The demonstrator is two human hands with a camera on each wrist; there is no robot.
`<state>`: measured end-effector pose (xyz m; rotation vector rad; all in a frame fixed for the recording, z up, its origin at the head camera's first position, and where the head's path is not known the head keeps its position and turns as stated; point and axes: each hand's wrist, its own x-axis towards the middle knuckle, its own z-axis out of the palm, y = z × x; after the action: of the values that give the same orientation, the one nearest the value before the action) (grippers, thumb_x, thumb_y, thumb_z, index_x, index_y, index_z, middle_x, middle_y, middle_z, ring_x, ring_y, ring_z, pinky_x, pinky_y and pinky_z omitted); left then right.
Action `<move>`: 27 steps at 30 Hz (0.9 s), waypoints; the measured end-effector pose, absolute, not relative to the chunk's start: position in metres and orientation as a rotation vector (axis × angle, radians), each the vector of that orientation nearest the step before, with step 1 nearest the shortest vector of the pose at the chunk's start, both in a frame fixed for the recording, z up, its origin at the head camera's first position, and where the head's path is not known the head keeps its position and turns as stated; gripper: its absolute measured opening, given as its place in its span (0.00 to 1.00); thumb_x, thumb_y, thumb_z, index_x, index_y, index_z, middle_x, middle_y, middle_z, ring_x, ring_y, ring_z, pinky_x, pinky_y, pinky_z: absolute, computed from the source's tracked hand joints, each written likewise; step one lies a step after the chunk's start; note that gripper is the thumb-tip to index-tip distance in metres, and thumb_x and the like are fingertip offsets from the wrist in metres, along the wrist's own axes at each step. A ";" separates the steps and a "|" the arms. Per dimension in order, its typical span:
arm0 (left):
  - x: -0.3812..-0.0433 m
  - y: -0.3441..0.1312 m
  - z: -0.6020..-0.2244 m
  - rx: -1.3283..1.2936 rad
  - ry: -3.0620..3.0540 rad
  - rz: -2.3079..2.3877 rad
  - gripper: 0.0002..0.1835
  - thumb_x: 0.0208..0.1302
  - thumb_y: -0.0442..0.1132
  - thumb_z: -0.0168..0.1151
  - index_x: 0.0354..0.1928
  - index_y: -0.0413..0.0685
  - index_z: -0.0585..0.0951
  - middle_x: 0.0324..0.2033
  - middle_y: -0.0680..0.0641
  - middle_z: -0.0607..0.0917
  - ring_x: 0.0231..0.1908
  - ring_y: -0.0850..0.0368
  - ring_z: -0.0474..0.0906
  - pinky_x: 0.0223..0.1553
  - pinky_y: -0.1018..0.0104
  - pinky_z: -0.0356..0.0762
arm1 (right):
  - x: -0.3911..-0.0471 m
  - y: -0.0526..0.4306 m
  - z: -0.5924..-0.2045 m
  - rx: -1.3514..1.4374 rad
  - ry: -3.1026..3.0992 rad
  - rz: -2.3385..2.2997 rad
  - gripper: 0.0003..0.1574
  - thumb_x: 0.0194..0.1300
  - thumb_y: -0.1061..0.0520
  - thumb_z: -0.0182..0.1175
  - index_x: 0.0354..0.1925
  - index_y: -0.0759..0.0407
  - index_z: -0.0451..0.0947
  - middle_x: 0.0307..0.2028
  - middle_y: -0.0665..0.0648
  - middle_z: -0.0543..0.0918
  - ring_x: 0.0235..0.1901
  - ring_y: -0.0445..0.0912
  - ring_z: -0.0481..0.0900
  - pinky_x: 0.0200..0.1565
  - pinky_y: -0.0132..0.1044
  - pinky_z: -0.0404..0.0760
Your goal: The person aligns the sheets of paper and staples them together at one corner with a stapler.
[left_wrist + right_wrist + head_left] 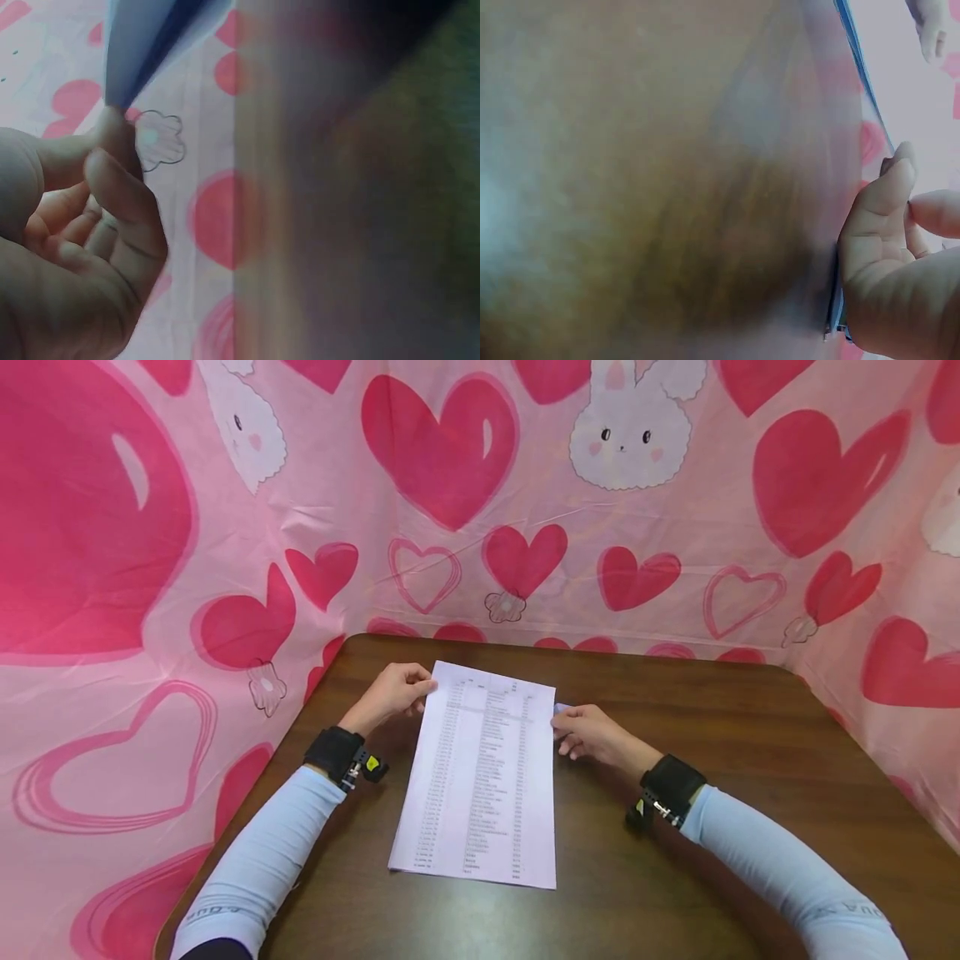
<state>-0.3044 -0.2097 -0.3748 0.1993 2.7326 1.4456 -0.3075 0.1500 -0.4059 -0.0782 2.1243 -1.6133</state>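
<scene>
Printed white paper sheets (495,777), covered in columns of small text, are held up over the wooden table, with a second edge showing at the bottom left. My left hand (396,696) pinches their upper left edge between thumb and fingers. In the left wrist view, the sheets (135,45) spread apart above the pinching fingertips. My right hand (592,732) pinches the right edge a little lower down. A small bluish-purple piece (561,707) pokes out beside its fingers, mostly hidden. In the right wrist view, thin blue edges of the sheets (859,67) run down to the fingertips.
The brown wooden table (720,727) spreads under both arms. A pink curtain (465,560) with hearts and rabbits hangs around its back and sides. Black wrist bands with small cameras sit on the left wrist (333,752) and right wrist (672,783).
</scene>
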 end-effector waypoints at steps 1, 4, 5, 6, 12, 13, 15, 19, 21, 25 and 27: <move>-0.304 -0.209 -0.377 0.193 2.730 1.423 0.12 0.67 0.46 0.63 0.45 0.47 0.82 0.27 0.43 0.81 0.24 0.48 0.78 0.29 0.58 0.79 | -0.307 0.150 -0.407 -0.067 2.121 -1.607 0.16 0.70 0.55 0.58 0.49 0.66 0.76 0.29 0.55 0.81 0.17 0.42 0.78 0.22 0.31 0.76; -0.302 -0.208 -0.382 0.176 2.720 1.363 0.11 0.66 0.45 0.64 0.44 0.47 0.82 0.28 0.43 0.82 0.27 0.45 0.79 0.28 0.59 0.78 | -0.306 0.149 -0.410 -0.035 2.117 -1.582 0.17 0.69 0.55 0.59 0.49 0.67 0.78 0.28 0.55 0.81 0.17 0.43 0.77 0.21 0.30 0.75; -0.301 -0.207 -0.384 0.180 2.715 1.344 0.11 0.66 0.45 0.64 0.43 0.46 0.82 0.29 0.43 0.82 0.27 0.45 0.80 0.29 0.60 0.78 | -0.306 0.149 -0.410 -0.034 2.127 -1.565 0.18 0.69 0.54 0.59 0.50 0.67 0.78 0.28 0.55 0.82 0.16 0.43 0.77 0.20 0.30 0.74; -0.301 -0.207 -0.385 0.176 2.710 1.332 0.11 0.66 0.45 0.64 0.43 0.46 0.82 0.29 0.43 0.82 0.28 0.45 0.80 0.28 0.60 0.78 | -0.305 0.149 -0.411 -0.031 2.131 -1.552 0.18 0.69 0.54 0.60 0.50 0.67 0.78 0.28 0.55 0.82 0.16 0.43 0.77 0.20 0.30 0.74; -0.299 -0.202 -0.390 0.184 2.679 1.307 0.11 0.66 0.43 0.64 0.42 0.44 0.82 0.26 0.44 0.81 0.24 0.49 0.78 0.26 0.63 0.76 | -0.303 0.148 -0.416 -0.008 2.147 -1.508 0.16 0.69 0.56 0.60 0.48 0.68 0.79 0.26 0.55 0.83 0.14 0.41 0.76 0.19 0.29 0.72; -0.299 -0.202 -0.391 0.189 2.675 1.309 0.11 0.66 0.43 0.64 0.42 0.43 0.82 0.26 0.45 0.81 0.24 0.50 0.78 0.26 0.63 0.76 | -0.303 0.147 -0.416 -0.005 2.147 -1.507 0.16 0.69 0.57 0.60 0.48 0.68 0.79 0.26 0.55 0.83 0.14 0.41 0.76 0.18 0.29 0.72; -0.299 -0.201 -0.393 0.191 2.665 1.318 0.11 0.65 0.43 0.64 0.42 0.43 0.82 0.26 0.45 0.81 0.24 0.50 0.78 0.25 0.64 0.75 | -0.302 0.148 -0.417 -0.007 2.150 -1.506 0.15 0.68 0.57 0.60 0.47 0.68 0.79 0.25 0.55 0.82 0.14 0.41 0.75 0.18 0.29 0.72; -0.299 -0.199 -0.397 0.198 2.662 1.318 0.11 0.65 0.43 0.65 0.41 0.43 0.83 0.26 0.45 0.82 0.23 0.52 0.78 0.24 0.65 0.73 | -0.302 0.150 -0.417 -0.002 2.155 -1.515 0.13 0.67 0.59 0.60 0.45 0.68 0.77 0.24 0.54 0.81 0.13 0.40 0.75 0.17 0.29 0.72; -0.298 -0.197 -0.398 0.192 2.662 1.315 0.10 0.65 0.43 0.65 0.41 0.43 0.83 0.25 0.46 0.81 0.23 0.52 0.77 0.23 0.66 0.72 | -0.302 0.151 -0.417 0.007 2.158 -1.519 0.11 0.67 0.60 0.60 0.44 0.68 0.76 0.24 0.55 0.80 0.13 0.41 0.76 0.17 0.30 0.73; -0.298 -0.195 -0.401 0.162 2.661 1.307 0.10 0.65 0.42 0.65 0.41 0.42 0.83 0.25 0.46 0.81 0.22 0.53 0.77 0.23 0.67 0.72 | -0.302 0.152 -0.418 0.002 2.178 -1.508 0.10 0.66 0.60 0.61 0.40 0.66 0.73 0.24 0.56 0.80 0.14 0.42 0.77 0.18 0.31 0.75; -0.298 -0.194 -0.403 0.147 2.661 1.299 0.10 0.65 0.42 0.65 0.41 0.42 0.83 0.25 0.45 0.81 0.23 0.53 0.77 0.23 0.67 0.72 | -0.302 0.153 -0.418 -0.002 2.188 -1.495 0.09 0.66 0.61 0.61 0.39 0.66 0.72 0.24 0.56 0.79 0.14 0.42 0.77 0.19 0.31 0.77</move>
<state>-0.2982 -0.1939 -0.4028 0.1468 2.6609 1.2992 -0.3018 0.1525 -0.4182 -0.0019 2.1884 -1.4948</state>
